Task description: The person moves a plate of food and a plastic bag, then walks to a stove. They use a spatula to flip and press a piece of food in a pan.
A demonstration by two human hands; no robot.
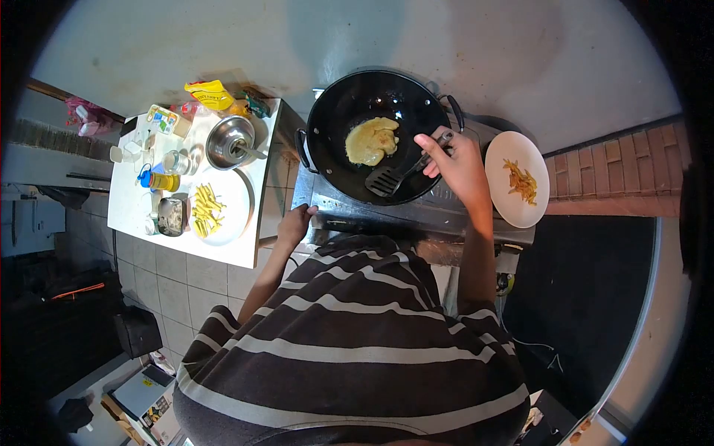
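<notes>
- Head view: the right hand (460,165) has its grip closed around the handle of a black slotted spatula (387,180).
- The spatula blade rests in the black wok (335,119), at five o'clock from the yellow omelette (371,140).
- The left hand (295,223) rests on the stove's front edge (349,219); its grip is hidden, so I cannot tell.
- A white plate of fries (513,160) sits at three o'clock.

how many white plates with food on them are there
2. One plate sits on the side table left of the wok, holding yellow strips; the other plate rests right of the stove. None seem hidden.
</notes>
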